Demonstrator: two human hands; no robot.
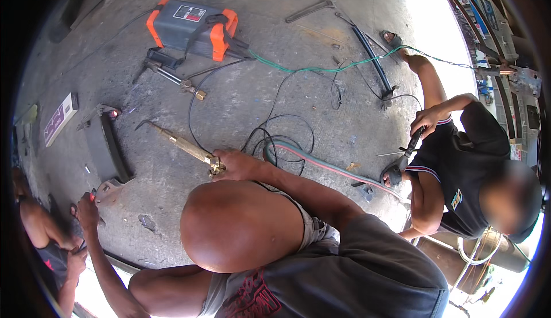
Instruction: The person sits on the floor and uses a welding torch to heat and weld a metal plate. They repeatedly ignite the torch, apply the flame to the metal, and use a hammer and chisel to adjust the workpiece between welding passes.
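Your right hand is wrapped around the rear of the brass torch, fingers curled shut near its valves; the torch sits just above the floor in front of your knee, its bent tip toward the left. Your left hand is out at the far left, fingertips pinching a small red thing beside the end plate of the dark metal bar; how the other fingers lie, you cannot tell from here. A pinkish glow shows at the bar's far end, and a white-and-purple box is to its left. Red and green hoses run off to your right, past a co-worker gripping a black tool. Ahead is the grey-and-orange machine. Another person's hand is near your left forearm.
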